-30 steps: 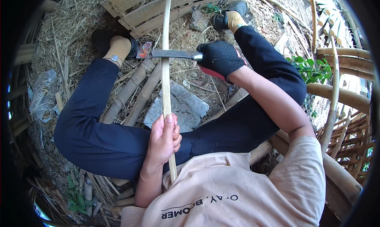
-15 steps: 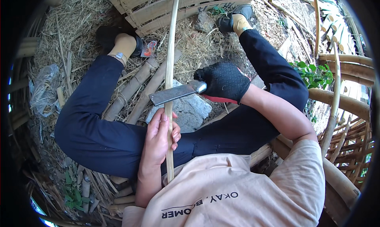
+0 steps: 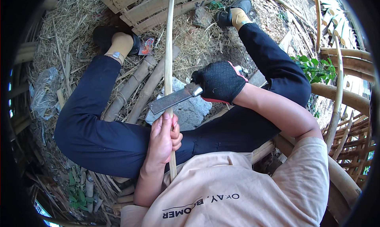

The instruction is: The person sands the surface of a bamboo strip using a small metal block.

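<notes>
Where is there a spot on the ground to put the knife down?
The straw patch between the two feet, below the slatted panel, looks free. Between the knees it is crowded: bamboo poles, a grey stone, the left hand gripping the strip.

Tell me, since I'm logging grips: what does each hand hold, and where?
Bare left hand grips the thin pale bamboo strip near its lower end; black-gloved right hand holds the flat metal cleaver by its handle.

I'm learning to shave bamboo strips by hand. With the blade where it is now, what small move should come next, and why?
Probably stop the stroke and lift the blade away. Its flat lies across the bamboo strip right above the bare left hand, which grips the strip just below the edge, while only the right hand wears a glove. Drawing further toward the body would likely meet the fingers.
</notes>
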